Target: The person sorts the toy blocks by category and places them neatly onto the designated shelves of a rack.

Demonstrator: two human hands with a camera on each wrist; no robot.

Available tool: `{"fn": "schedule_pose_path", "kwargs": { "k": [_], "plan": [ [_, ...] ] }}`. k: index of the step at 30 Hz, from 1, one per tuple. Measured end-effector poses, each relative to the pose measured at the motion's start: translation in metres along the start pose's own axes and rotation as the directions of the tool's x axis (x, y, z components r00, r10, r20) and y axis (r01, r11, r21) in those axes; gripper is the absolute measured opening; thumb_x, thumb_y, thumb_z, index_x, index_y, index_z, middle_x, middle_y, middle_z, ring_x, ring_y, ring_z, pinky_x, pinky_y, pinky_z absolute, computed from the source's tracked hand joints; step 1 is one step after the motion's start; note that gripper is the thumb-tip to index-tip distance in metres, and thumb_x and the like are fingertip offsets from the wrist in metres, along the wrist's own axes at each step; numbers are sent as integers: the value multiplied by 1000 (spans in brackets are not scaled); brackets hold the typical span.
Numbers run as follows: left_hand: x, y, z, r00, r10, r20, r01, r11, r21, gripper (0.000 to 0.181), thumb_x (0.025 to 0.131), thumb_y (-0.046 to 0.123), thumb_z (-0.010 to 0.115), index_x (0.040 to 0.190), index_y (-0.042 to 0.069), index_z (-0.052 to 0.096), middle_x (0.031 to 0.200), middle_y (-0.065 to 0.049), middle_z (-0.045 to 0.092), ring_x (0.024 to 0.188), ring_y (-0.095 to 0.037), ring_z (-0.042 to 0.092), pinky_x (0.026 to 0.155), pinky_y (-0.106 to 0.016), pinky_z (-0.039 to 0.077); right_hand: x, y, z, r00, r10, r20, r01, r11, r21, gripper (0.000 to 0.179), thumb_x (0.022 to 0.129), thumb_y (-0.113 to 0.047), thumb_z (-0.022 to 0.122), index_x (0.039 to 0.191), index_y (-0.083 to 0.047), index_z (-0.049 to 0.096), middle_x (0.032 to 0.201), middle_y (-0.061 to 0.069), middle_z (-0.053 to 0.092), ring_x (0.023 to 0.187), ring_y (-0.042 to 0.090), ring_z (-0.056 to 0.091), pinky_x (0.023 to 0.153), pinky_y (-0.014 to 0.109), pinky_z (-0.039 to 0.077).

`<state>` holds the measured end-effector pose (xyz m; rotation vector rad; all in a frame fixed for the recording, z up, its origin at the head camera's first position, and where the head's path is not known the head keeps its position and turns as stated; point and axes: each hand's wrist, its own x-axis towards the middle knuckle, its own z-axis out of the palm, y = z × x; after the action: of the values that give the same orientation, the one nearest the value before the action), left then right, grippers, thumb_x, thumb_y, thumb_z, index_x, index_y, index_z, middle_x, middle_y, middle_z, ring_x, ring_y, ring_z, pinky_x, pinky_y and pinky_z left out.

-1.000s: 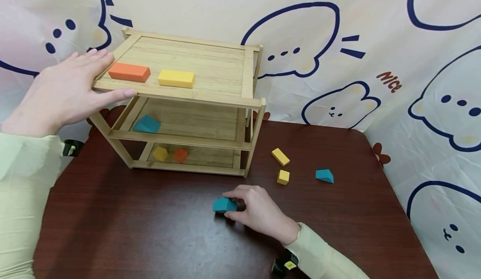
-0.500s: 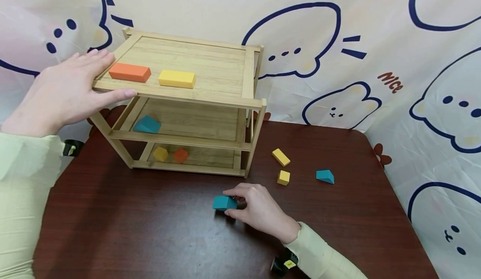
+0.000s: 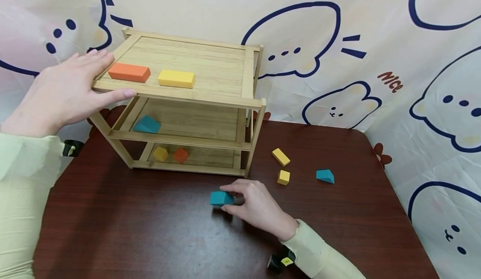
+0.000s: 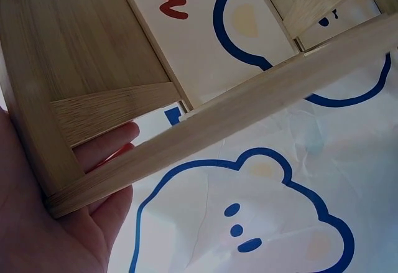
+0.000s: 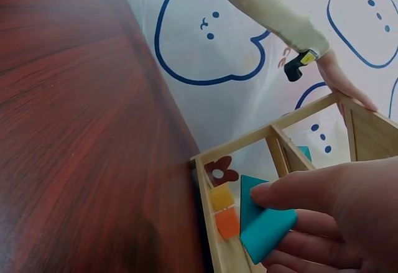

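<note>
My right hand (image 3: 259, 206) pinches a teal wedge-shaped block (image 3: 221, 198) between thumb and fingers, just above the table in front of the shelf; the right wrist view shows the same block (image 5: 267, 229) close up. My left hand (image 3: 71, 89) rests on the top left corner of a three-tier wooden shelf (image 3: 221, 68), fingers straight, thumb along the front edge. On the top tier lie an orange block (image 3: 129, 72) and a yellow block (image 3: 176, 79). Another teal block (image 3: 147, 124) sits on the middle tier. The bottom tier bears a yellow block (image 3: 160, 154) and an orange block (image 3: 181, 155).
Right of the shelf, on the dark wooden table (image 3: 150, 229), lie a long yellow block (image 3: 281, 157), a yellow cube (image 3: 283, 177) and a teal block (image 3: 325, 176). A cartoon-printed cloth (image 3: 210, 16) hangs behind and to the right.
My right hand has lifted the teal block slightly off the table and moved it a little toward the shelf and left. The left hand has stayed on the shelf corner.
</note>
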<state>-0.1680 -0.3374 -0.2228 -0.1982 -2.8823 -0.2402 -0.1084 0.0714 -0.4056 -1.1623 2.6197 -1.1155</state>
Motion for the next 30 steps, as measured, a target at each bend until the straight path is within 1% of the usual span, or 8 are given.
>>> {"fn": "schedule_pose_path", "kwargs": {
  "k": [6,12,15,20,22,28,30],
  "plan": [
    [1,1,1,1000,23,-21,-23,1000,6,94,91,63,63,164,24,18,166,-14,21,147,-45,26,94,-75,32,4,-3,-1,999,-27,-27,27,1000,4,40,85,-19,85,123,-10,74,113,-1,73,95,6,68,81,26,57],
    [0,1,1,1000,13,-14,-12,1000,5,94,91,63,62,164,23,18,166,-14,19,148,-47,22,97,-75,30,9,-6,-4,998,-32,-53,33,999,23,41,84,-18,86,122,-10,74,115,1,73,94,9,69,80,27,57],
    [0,1,0,1000,5,-8,-5,1000,5,95,91,64,61,165,24,17,166,-16,18,147,-50,21,99,-75,28,11,-7,-5,998,-23,-62,25,999,32,42,84,-18,87,123,-10,74,115,0,73,95,9,69,80,29,58],
    [1,1,1,1000,5,-7,-5,1000,3,95,91,64,61,164,21,18,166,-17,18,145,-55,21,103,-74,24,14,-6,-5,996,-22,-87,27,998,55,42,83,-16,87,122,-8,75,115,2,73,93,11,69,78,33,59],
    [1,1,1,1000,9,-7,-9,1000,3,95,92,63,61,164,19,19,166,-16,19,144,-55,21,104,-74,24,16,-6,-4,995,-26,-99,31,998,53,41,82,-15,88,121,-8,75,114,3,73,92,11,69,78,33,59],
    [1,0,1,1000,17,-12,-17,1000,-2,94,92,62,61,164,17,20,166,-15,19,143,-58,21,105,-74,22,22,-5,-3,992,-25,-122,30,999,41,41,83,-16,87,121,-8,75,113,1,73,92,9,69,77,26,57],
    [1,-1,2,1000,16,-11,-16,1000,-2,94,92,62,61,164,17,20,166,-15,19,142,-59,21,106,-74,22,24,-6,-4,991,-29,-131,35,998,47,40,83,-16,87,120,-8,76,111,0,73,92,8,68,77,26,57]
  ]
}}
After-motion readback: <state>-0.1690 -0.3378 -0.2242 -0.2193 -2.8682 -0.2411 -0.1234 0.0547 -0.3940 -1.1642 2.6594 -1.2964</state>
